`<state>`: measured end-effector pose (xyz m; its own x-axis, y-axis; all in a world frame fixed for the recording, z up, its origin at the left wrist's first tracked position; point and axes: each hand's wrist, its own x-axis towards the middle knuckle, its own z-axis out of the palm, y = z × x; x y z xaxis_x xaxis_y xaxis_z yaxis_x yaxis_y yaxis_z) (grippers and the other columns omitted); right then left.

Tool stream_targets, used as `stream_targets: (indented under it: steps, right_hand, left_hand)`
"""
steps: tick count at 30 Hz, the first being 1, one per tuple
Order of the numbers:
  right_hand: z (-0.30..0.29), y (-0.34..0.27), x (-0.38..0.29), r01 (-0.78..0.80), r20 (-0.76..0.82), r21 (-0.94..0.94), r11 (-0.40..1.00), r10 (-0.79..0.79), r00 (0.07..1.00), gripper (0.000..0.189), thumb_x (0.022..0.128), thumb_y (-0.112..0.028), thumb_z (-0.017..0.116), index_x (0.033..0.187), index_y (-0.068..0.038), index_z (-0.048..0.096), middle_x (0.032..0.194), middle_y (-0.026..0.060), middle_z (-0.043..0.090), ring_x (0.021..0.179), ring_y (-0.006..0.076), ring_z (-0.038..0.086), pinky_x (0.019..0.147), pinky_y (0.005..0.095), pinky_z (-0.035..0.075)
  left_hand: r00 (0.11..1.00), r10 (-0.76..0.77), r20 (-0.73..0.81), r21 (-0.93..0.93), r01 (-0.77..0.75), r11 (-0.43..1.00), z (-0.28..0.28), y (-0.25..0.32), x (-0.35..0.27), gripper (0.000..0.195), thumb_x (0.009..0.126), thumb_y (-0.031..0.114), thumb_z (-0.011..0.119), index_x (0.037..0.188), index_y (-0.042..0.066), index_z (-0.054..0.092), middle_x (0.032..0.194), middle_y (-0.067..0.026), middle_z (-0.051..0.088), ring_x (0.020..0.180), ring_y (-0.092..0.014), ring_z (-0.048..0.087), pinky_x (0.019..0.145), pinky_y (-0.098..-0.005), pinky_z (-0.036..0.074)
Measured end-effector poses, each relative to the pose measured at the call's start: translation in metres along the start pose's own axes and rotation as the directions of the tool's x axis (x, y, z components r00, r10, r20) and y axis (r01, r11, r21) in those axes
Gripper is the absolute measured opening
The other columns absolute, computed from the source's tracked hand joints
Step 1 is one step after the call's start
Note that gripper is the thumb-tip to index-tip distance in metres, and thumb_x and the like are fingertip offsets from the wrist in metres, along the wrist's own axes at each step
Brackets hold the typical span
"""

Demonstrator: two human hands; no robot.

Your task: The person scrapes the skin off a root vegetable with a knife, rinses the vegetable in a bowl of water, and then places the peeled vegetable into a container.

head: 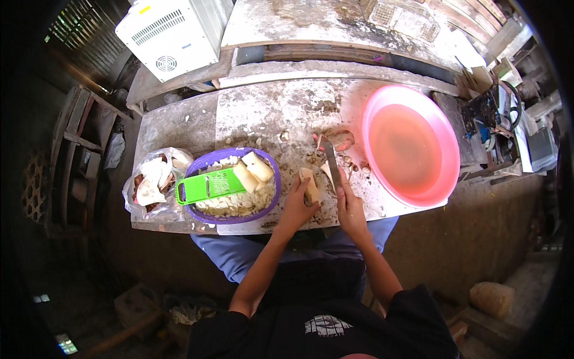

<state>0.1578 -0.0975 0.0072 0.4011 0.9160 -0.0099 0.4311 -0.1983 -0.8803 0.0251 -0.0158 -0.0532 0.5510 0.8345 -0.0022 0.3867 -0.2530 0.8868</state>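
My left hand grips a peeled pale root piece, probably cassava, low over the worktable. In my right hand is a knife, its broad dark blade pointing away from me. A strip of pale peel lies beside the blade. Left of my hands sits a purple plastic basin full of pale slices. Across it rests a green plastic slicer, with peeled root chunks at its right end.
A pink tub of cloudy water stands on the right. At the left edge, a clear plastic bag holds peelings. Scraps and a reddish ring-shaped item lie ahead. A white vented appliance stands at the back left.
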Motion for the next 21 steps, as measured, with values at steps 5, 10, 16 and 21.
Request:
stream_targets:
  steps: [5, 10, 16, 21]
  right_hand:
    - [-0.003, 0.006, 0.000, -0.001, -0.023, -0.008, 1.000, 0.001, 1.000, 0.043, 0.095, -0.017, 0.037, 0.137, -0.015, 0.030, 0.051, 0.0107, 0.045, 0.043, 0.0198, 0.048, 0.047, 0.0341, 0.039]
    - [0.003, 0.007, -0.004, -0.014, 0.016, 0.035, 0.999, 0.013, 1.000, 0.044, 0.094, -0.017, 0.037, 0.137, -0.015, 0.029, 0.052, 0.0111, 0.045, 0.044, 0.0200, 0.048, 0.048, 0.0342, 0.039]
    - [0.007, 0.010, -0.006, -0.007, 0.010, 0.061, 0.998, 0.007, 1.000, 0.045, 0.095, -0.019, 0.037, 0.138, -0.014, 0.027, 0.053, 0.0107, 0.046, 0.046, 0.0190, 0.048, 0.049, 0.0336, 0.039]
    - [0.002, 0.009, -0.007, -0.091, 0.012, 0.119, 0.989, 0.090, 0.996, 0.046, 0.095, -0.020, 0.037, 0.138, -0.012, 0.026, 0.053, 0.0090, 0.046, 0.047, 0.0169, 0.047, 0.050, 0.0327, 0.040]
  left_hand:
    - [0.998, -0.039, -0.039, -0.063, 0.036, 0.997, 0.000, -0.003, -0.005, 0.063, 0.066, 0.012, 0.070, 0.122, -0.001, 0.044, 0.133, -0.0278, 0.032, 0.117, -0.040, 0.040, 0.094, -0.0391, 0.038]
    - [0.993, -0.067, -0.097, -0.057, 0.062, 0.996, -0.004, 0.004, -0.004, 0.054, 0.068, 0.008, 0.069, 0.118, -0.002, 0.048, 0.127, -0.0269, 0.041, 0.105, -0.038, 0.050, 0.086, -0.0371, 0.043]
    - [0.992, -0.042, -0.117, 0.007, 0.043, 0.999, -0.007, 0.002, -0.006, 0.044, 0.069, 0.006, 0.069, 0.109, -0.002, 0.054, 0.105, -0.0195, 0.053, 0.073, -0.028, 0.055, 0.067, -0.0338, 0.046]
    - [0.980, 0.050, -0.193, -0.009, -0.052, 0.999, -0.003, -0.003, -0.008, 0.043, 0.070, 0.006, 0.069, 0.109, -0.002, 0.053, 0.093, -0.0162, 0.054, 0.065, -0.024, 0.052, 0.062, -0.0329, 0.045]
